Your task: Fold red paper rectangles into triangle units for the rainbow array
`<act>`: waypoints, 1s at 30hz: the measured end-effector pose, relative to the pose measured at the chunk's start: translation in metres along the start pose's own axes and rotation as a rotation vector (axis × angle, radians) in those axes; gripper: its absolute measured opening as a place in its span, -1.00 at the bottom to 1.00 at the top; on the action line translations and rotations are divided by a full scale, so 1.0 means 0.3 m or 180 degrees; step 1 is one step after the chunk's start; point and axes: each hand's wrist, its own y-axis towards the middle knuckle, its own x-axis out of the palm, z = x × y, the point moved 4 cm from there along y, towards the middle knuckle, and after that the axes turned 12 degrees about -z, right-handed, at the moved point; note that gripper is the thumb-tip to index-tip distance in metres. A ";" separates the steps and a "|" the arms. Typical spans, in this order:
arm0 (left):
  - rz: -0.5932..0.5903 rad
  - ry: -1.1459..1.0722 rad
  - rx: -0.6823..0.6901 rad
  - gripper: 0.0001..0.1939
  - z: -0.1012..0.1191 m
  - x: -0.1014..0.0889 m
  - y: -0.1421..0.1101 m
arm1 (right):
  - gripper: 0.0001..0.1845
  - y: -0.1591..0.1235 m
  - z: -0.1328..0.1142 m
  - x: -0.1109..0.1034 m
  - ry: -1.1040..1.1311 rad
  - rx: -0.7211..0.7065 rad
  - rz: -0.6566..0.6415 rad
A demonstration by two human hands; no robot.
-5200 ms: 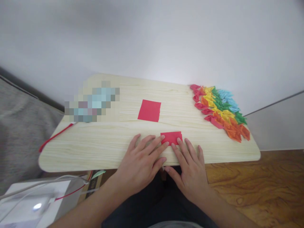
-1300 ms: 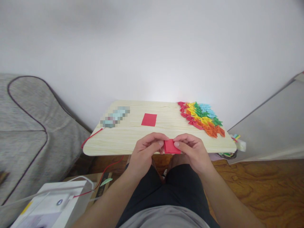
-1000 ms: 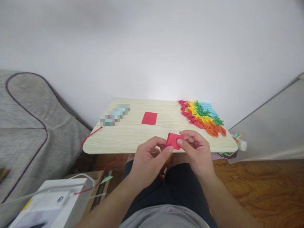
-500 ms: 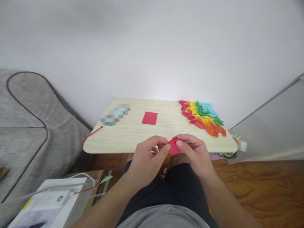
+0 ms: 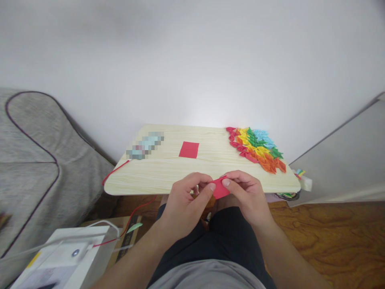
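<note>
Between my two hands is a small piece of red paper [image 5: 220, 190], held just over the table's near edge. My left hand [image 5: 189, 200] pinches its left side with thumb and fingers. At its upper right, my right hand [image 5: 245, 194] grips the paper, thumb on the near face. A crease or folded edge seems to run along the top; the far side is hidden. Beyond my hands a flat red paper square [image 5: 189, 149] lies on the pale wooden table [image 5: 144, 176].
Several folded paper pieces [image 5: 255, 148] in red, orange, yellow, green and blue cover the table's right side. A blurred-out flat object [image 5: 146, 145] with a red cable lies at the left. A white box [image 5: 69, 249] stands low on the left, beside a grey-covered sofa [image 5: 33, 160].
The red paper's top edge has tilted slightly and looks flatter between my fingers. Both hands keep nearly the same place and grip.
</note>
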 end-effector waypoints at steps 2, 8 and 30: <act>-0.0008 0.0099 0.0040 -0.86 0.004 -0.002 0.001 | -0.88 0.000 -0.011 0.002 -0.0125 0.0009 -0.0020; 0.0000 0.0183 0.0037 -0.85 -0.001 -0.005 -0.001 | -0.88 -0.003 -0.032 -0.003 -0.0378 0.0075 0.0090; 0.0055 -0.0725 -0.0064 -0.81 -0.111 -0.030 0.036 | -0.78 0.007 0.046 -0.008 -0.1135 0.0241 -0.0425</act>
